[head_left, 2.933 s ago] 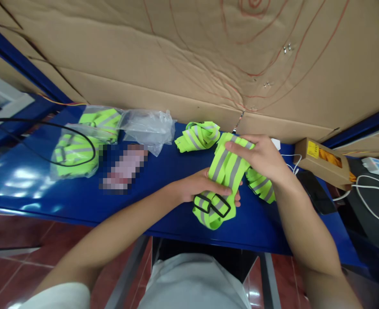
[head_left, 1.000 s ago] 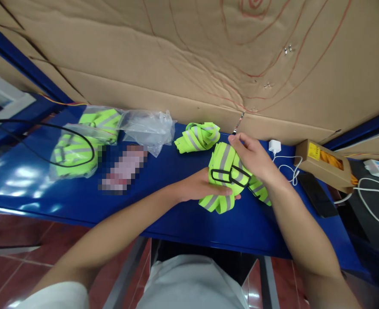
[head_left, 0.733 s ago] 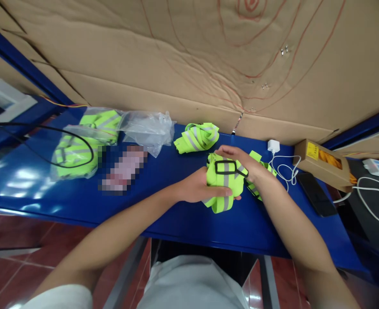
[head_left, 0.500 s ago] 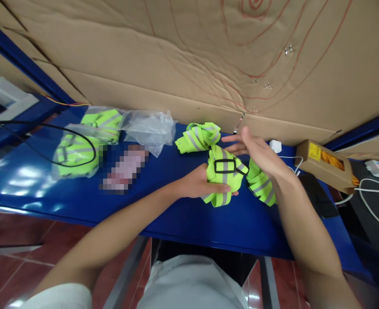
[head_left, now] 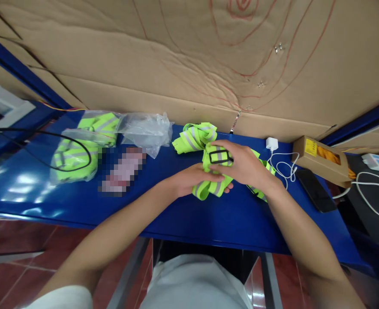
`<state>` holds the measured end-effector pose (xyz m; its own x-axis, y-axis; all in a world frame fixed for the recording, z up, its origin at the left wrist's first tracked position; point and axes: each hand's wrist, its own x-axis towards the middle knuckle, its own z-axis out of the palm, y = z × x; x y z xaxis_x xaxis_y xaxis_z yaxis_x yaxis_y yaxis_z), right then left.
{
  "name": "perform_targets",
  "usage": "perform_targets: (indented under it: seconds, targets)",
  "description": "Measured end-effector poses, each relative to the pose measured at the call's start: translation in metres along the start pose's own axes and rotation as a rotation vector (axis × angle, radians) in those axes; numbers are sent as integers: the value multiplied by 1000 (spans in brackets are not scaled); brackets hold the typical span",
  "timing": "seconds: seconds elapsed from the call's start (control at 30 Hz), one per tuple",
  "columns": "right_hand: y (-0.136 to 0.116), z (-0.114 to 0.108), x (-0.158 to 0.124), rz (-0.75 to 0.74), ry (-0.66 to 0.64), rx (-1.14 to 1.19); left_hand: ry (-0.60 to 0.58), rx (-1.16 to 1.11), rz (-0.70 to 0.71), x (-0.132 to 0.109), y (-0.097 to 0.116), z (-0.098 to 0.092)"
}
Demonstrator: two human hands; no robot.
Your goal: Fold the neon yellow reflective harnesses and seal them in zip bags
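A folded neon-yellow reflective strap bundle (head_left: 209, 189) with grey stripes and a black plastic buckle (head_left: 218, 157) sits between both hands above the blue table (head_left: 176, 214). My left hand (head_left: 189, 178) grips the bundle from the left and below. My right hand (head_left: 245, 165) is closed over its top and right side, fingers by the buckle. A second folded strap bundle (head_left: 194, 136) lies just behind, and part of another strap (head_left: 266, 167) shows under my right wrist.
Clear plastic bags (head_left: 146, 131) and bagged yellow straps (head_left: 76, 150) lie at the left under a black cable (head_left: 48, 133). A white charger (head_left: 271, 143) with cord, a black phone (head_left: 314, 189) and a cardboard box (head_left: 324, 159) are at the right. A cardboard wall (head_left: 189, 56) backs the table.
The strap has been folded from a longer loop into a compact bundle with the buckle on top. My right hand lifted off for a moment and now presses down over it again.
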<state>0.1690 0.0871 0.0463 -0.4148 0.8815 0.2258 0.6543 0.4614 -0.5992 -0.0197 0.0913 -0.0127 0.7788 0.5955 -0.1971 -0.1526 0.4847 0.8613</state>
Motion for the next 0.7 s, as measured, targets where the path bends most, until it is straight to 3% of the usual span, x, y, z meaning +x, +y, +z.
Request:
perform_targets:
  seconds: [0.07,0.23,0.4,0.5,0.6,0.7]
  targets:
    - [3,2,-5,27,52,45,44,-24,-31,2,-3,0]
    - [22,10,-13,111,-152,182,94,77,15,9,-15,1]
    - [56,13,-8,203,-190,326,107,190,-72,11,-15,-4]
    - [61,11,-7,280,-210,386,141,252,-76,11,-14,-3]
    - [53,15,-8,174,-52,245,151,241,-119,11,-14,-3]
    - [43,25,-10,76,-116,43,142,191,-162,9,-14,-5]
